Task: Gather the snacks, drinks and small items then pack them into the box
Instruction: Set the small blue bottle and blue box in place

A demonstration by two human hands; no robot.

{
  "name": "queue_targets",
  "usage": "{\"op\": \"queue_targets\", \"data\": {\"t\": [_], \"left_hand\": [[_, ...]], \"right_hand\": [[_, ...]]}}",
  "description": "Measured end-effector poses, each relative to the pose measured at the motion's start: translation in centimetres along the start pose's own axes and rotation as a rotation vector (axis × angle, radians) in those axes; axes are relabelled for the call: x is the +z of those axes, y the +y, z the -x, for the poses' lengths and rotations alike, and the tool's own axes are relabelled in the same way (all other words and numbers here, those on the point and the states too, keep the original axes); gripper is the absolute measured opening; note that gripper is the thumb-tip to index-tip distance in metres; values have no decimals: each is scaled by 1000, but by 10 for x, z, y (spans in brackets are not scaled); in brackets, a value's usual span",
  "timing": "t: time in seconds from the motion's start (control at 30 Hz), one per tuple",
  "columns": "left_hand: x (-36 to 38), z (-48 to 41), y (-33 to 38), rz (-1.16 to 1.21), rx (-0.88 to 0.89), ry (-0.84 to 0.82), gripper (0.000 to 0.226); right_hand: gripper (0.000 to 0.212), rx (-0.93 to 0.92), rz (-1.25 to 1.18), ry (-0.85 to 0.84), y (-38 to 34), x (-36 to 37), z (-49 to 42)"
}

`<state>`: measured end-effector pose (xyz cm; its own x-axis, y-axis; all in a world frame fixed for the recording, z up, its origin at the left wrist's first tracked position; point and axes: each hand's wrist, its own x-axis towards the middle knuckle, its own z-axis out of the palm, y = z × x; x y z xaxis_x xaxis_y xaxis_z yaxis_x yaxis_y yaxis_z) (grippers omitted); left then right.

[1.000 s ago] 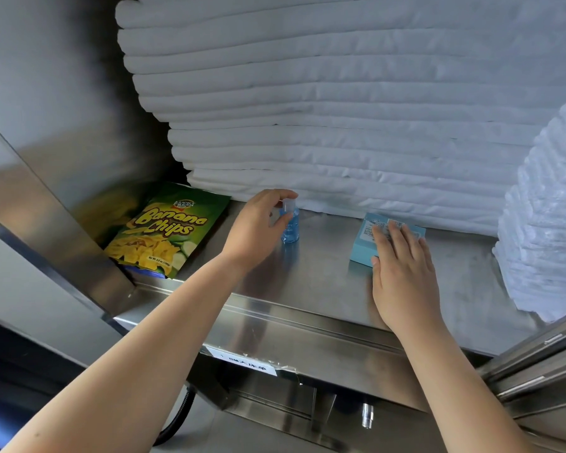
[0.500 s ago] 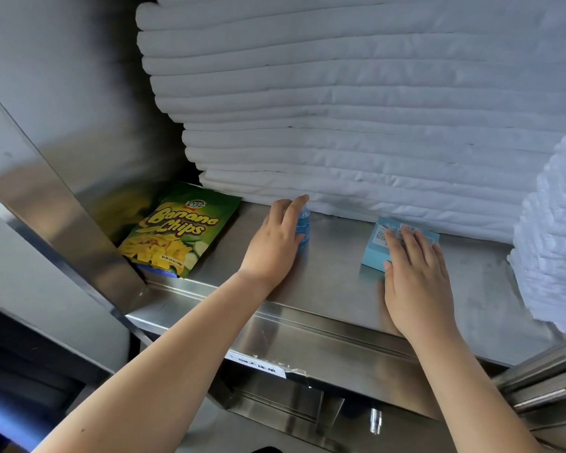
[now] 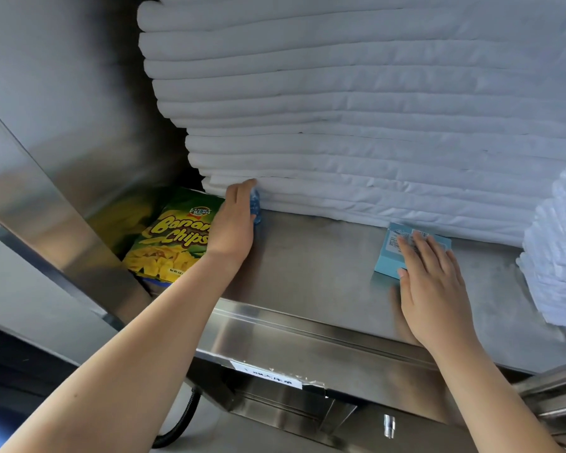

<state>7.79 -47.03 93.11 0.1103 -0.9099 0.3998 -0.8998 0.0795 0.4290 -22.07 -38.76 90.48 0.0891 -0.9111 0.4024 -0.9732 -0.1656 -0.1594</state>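
Cups the left hand (image 3: 234,220) against the small blue bottle (image 3: 256,207) at the foot of the stacked white linens (image 3: 373,125), fingers reaching up along it; cannot tell whether gripping or only touching. Lays the right hand (image 3: 433,286) flat, fingers straight, tips on top of the light-blue box (image 3: 388,259) lying on the steel table (image 3: 314,263) well to the right. Has 1 Banana Chips bag (image 3: 167,246) lying at the table's left end, just beside the left wrist, and another white pile (image 3: 556,250) at the far right.
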Motion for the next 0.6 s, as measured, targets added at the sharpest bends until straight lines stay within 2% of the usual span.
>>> {"op": "queue_targets", "data": {"t": [0.33,0.5,0.6], "left_hand": [[0,2,-6,-51,63,21,62],[-3,8,-3,-137,128,124,78],[3,22,18,-15,307,183,74]], "right_hand": [[41,-22,-6,36,1,1,1],[46,-26,-37,13,-6,-2,2],[47,-44,-53,-6,-26,-2,5]]}}
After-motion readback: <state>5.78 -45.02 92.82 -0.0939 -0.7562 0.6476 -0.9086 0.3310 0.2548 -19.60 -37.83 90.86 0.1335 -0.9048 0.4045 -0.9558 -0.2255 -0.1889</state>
